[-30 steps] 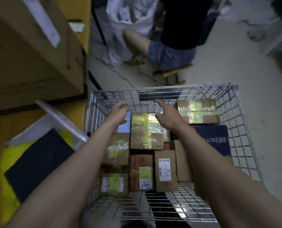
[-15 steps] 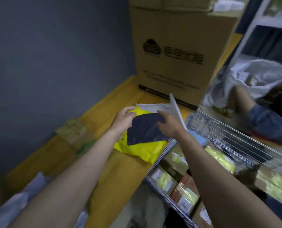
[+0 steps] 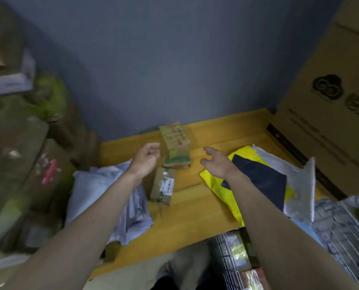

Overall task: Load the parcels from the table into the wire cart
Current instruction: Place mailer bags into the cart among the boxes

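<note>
Two small cardboard parcels lie on the yellow wooden table (image 3: 195, 208): a taller taped box (image 3: 175, 141) near the wall and a flat labelled box (image 3: 163, 186) in front of it. My left hand (image 3: 146, 158) hovers just left of the taller box, fingers loosely curled, holding nothing. My right hand (image 3: 215, 162) hovers to its right, fingers spread, empty. A yellow mailer (image 3: 218, 183) with a dark blue bag (image 3: 262, 178) and a grey bag (image 3: 298, 185) on it lies at the right. The wire cart (image 3: 339, 233) shows at the bottom right with parcels inside.
Pale blue poly bags (image 3: 103, 191) are heaped on the table's left end. A pile of cardboard boxes (image 3: 21, 155) rises at the far left. A large printed carton (image 3: 333, 114) stands at the table's right end against the blue wall.
My view swung left from the cart to the table. Both hands left the blue bag and now flank the taller small box, still empty.
</note>
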